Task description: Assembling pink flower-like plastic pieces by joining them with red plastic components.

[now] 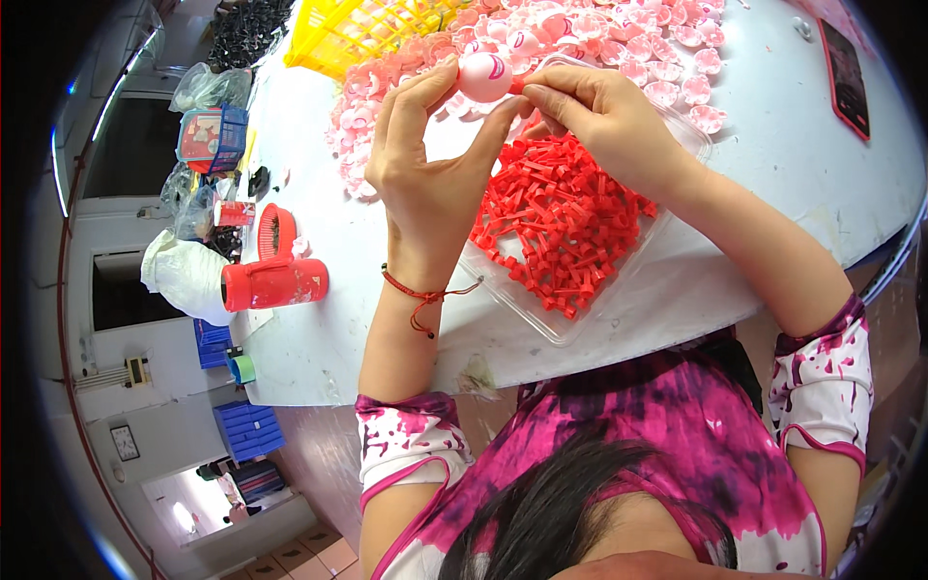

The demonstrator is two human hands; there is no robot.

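Above the table, my left hand (425, 164) pinches a round, pale pink plastic ball (484, 79) between thumb and fingers. The ball has a darker pink printed mark. My right hand (614, 121) is closed at the ball's right side, its thumb and forefinger gripping a small red plastic piece (517, 87) against it. Whether that piece sits in the ball, I cannot tell. Below my hands, a clear plastic tray (561, 336) holds a heap of similar red pieces (565, 232). Many pink plastic shells (667, 48) are spread behind the tray, partly hidden by my hands.
A yellow plastic basket (329, 39) stands at the back left beside the shells. A red bottle (275, 283) and a small red basket (276, 232) are near the table's left edge. A red-edged phone (847, 82) lies at the far right.
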